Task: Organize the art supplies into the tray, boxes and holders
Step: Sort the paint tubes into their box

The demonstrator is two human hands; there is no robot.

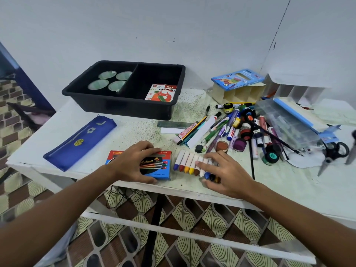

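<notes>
Counter (119,130): white, speckled, carrying all the supplies.
Black tray (92,97): at the far side of the counter, against the wall, split in two; four round cups (109,80) sit in its left half, an oil pastels box (161,92) in the near right corner.
Paint box (163,160): red and blue, flat on the counter's near edge, in front of the tray.
Left hand (133,162): lies over the paint box, fingers curled round its far edge, thumb at the near edge.
Crayons (187,163): a row of paper-wrapped sticks just right of the paint box, coloured tips toward the counter's near edge.
Right hand (225,170): fingers straight and slightly spread, resting flat on the right end of the crayon row.
Blue pencil pouch (81,142): left of the paint box, lying slantwise.
Heap of markers, pens and paint pots (238,130): right of the tray, beyond the crayons.
Scissors (332,153): far right of the heap.
</notes>
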